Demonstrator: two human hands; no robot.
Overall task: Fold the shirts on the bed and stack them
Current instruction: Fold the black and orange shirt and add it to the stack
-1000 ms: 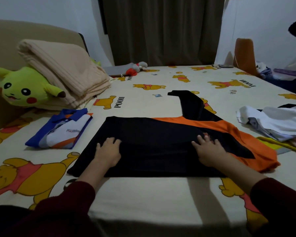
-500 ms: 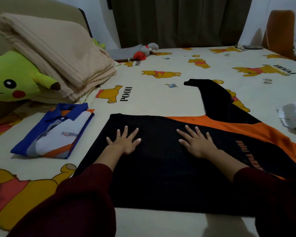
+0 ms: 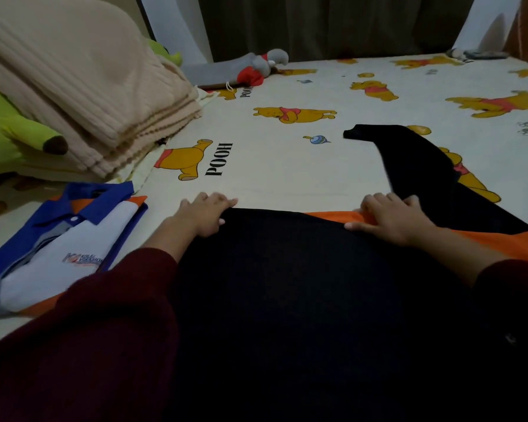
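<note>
Far left: a green plush toy [image 3: 16, 129] with a brown-tipped ear, pressed under a folded beige blanket [image 3: 83, 86] that leans over it. Below those, a folded blue, white and orange polo shirt [image 3: 58, 248], collar up toward the blanket, logo on the chest, lying flat on the bed [image 3: 287, 172] with its cartoon-bear sheet.

Next, a dark red sleeve leading up to the left hand [image 3: 201, 213], set at the far left edge of the black and orange shirt [image 3: 287, 284]. Fingers curled over the far edge of the cloth, thumb lying on top of the black fabric, so gripping the hem between fingers and thumb. Just beside the folded polo, not touching it.

Centre: the black body of the shirt spread wide across the near part of the bed, filling the lower middle of the view, an orange band showing along its far edge. Beyond it, bare sheet with "POOH" print, and further back a grey and red soft toy [image 3: 262, 67] lying on a flat grey item near the dark curtain [image 3: 333, 25].

Right of centre: the right hand [image 3: 390, 216] on the same far edge, where the orange band begins. Fingers bent over the edge, thumb flat on the black cloth, pinching the fabric. Behind it, one black sleeve [image 3: 409, 159] of the shirt stretched away across the sheet, cuff pointing left. Orange fabric running off toward the right edge, beside the second dark red sleeve.
</note>
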